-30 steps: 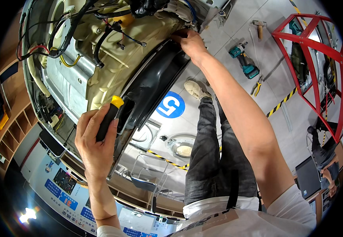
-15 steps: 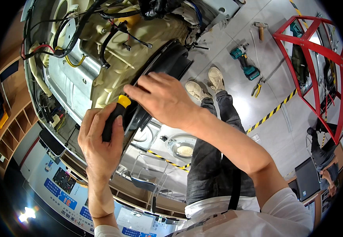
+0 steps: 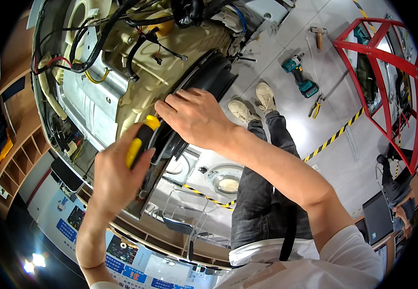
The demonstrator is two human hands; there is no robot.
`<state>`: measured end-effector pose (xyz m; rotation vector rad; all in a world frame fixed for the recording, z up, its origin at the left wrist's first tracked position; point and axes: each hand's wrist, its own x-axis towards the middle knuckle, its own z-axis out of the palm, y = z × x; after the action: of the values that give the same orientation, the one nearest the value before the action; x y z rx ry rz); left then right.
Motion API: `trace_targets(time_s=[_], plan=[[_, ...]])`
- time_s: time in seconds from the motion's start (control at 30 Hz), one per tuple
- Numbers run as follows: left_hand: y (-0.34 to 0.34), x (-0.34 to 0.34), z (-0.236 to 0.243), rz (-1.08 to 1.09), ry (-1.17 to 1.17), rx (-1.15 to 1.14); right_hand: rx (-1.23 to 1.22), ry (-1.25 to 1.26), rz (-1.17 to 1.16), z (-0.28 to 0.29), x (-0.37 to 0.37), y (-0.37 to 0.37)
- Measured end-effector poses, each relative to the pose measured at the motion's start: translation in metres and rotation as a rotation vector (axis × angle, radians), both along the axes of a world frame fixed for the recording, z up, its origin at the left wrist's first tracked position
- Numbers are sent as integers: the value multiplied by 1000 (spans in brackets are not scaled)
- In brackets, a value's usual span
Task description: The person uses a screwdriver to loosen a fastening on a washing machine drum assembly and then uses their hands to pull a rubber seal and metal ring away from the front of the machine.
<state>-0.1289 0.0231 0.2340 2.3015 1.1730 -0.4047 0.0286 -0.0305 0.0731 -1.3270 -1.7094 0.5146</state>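
Observation:
My left hand (image 3: 115,173) is closed around the black and yellow handle of a screwdriver (image 3: 143,140), whose yellow collar points up and right. My right hand (image 3: 197,118) curls over the edge of a black rubber ring (image 3: 209,77), its fingertips just beyond the screwdriver's collar. What those fingertips grip, if anything, is hidden, as is the screwdriver's tip. The black ring runs along the side of a cream plastic tub (image 3: 194,45) inside an opened machine. Beside the tub is a silver metal plate (image 3: 91,86).
Loose black cables (image 3: 100,45) cross the opened machine. On the tiled floor lie a teal cordless drill (image 3: 299,76), a hammer (image 3: 318,37) and pliers (image 3: 316,107). A red metal frame (image 3: 380,53) stands at the right. A person (image 3: 401,197) is at the far right.
My left hand has shifted left and turned, so the handle's yellow side now shows. My right hand keeps its place at the ring. The whole view has shifted slightly.

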Motion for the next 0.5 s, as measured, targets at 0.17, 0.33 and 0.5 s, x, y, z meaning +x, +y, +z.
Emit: trace_targets(time_s=[0.17, 0.33, 0.5], plan=[[-16, 21, 4, -99, 201, 112, -18, -9, -7, -4, 6, -5], [-1, 22, 9, 991, -126, -655, -14, -1, -16, -1, 4, -2], [7, 14, -1, 460, 81, -294, -9, 10, -36, 1, 0, 2]])
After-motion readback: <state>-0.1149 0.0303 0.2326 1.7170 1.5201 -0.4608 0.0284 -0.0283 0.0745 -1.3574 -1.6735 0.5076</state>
